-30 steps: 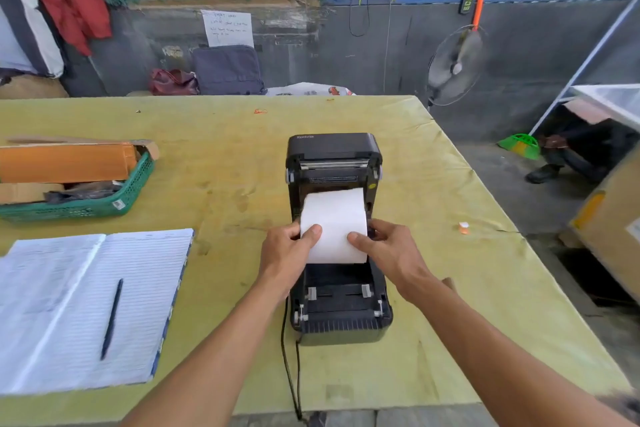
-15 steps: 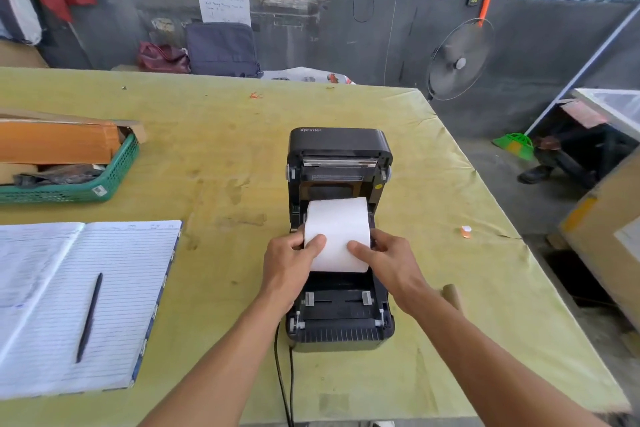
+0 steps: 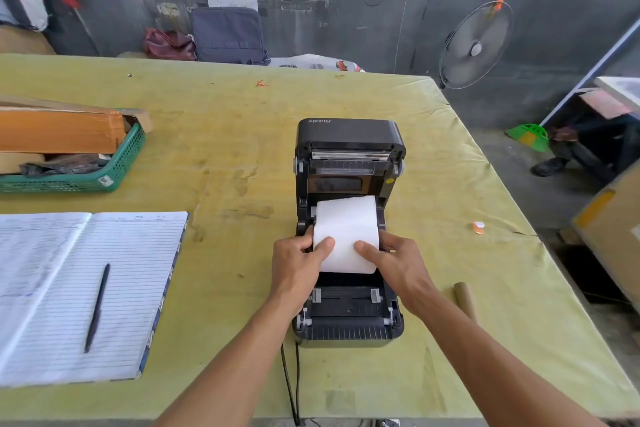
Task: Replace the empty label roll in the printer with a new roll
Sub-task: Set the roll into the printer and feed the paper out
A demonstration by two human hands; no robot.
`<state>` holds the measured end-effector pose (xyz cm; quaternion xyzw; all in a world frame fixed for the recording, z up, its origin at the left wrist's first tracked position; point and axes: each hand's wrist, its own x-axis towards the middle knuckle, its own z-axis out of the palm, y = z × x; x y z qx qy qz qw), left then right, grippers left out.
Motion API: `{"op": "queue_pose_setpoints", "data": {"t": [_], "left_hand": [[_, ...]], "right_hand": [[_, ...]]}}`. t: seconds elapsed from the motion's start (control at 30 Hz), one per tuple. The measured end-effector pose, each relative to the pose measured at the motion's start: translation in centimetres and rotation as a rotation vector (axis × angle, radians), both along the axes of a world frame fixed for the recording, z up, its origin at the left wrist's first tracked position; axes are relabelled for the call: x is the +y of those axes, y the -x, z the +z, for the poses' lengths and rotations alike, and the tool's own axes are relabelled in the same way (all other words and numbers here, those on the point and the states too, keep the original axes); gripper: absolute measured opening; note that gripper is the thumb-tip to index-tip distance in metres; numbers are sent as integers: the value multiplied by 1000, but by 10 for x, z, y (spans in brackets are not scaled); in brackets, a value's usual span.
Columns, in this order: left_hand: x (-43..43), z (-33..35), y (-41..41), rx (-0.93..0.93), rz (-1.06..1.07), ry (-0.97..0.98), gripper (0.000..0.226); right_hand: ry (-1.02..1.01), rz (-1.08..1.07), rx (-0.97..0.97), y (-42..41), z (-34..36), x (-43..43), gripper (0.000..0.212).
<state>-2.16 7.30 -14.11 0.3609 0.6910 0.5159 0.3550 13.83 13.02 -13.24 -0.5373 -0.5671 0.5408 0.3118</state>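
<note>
A black label printer (image 3: 349, 322) stands in the middle of the yellow-green table (image 3: 225, 156) with its lid swung up and back. A white label roll (image 3: 346, 229) sits in the open bay. My left hand (image 3: 298, 263) grips the roll's left end, thumb on the front of the paper. My right hand (image 3: 394, 263) grips its right end the same way. A bare brown cardboard core (image 3: 464, 298) lies on the table just right of my right forearm.
An open lined notebook (image 3: 138, 288) with a black pen (image 3: 97, 308) lies at the left. A green basket (image 3: 114, 170) holding brown cardboard sits behind it. The printer's cable (image 3: 294, 385) runs off the near table edge. A small orange scrap (image 3: 478, 227) lies right of the printer.
The roll sits a little lower in the printer's bay, with both hands still holding its ends. The camera has tilted slightly downward.
</note>
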Motion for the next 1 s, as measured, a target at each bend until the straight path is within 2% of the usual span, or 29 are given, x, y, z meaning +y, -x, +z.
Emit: {"op": "queue_pose_setpoints", "data": {"t": [0.23, 0.43, 0.7, 1.0], "left_hand": [[4, -5, 2, 12, -15, 35, 31], [3, -6, 6, 60, -43, 30, 28], [0, -3, 2, 19, -21, -2, 8], [5, -7, 4, 33, -10, 38, 26]], "right_hand": [[-32, -12, -35, -3, 1, -1, 39], [-30, -36, -40, -3, -9, -8, 39], [-107, -14, -73, -2, -3, -7, 41], [-107, -24, -97, 0, -3, 0, 42]]}}
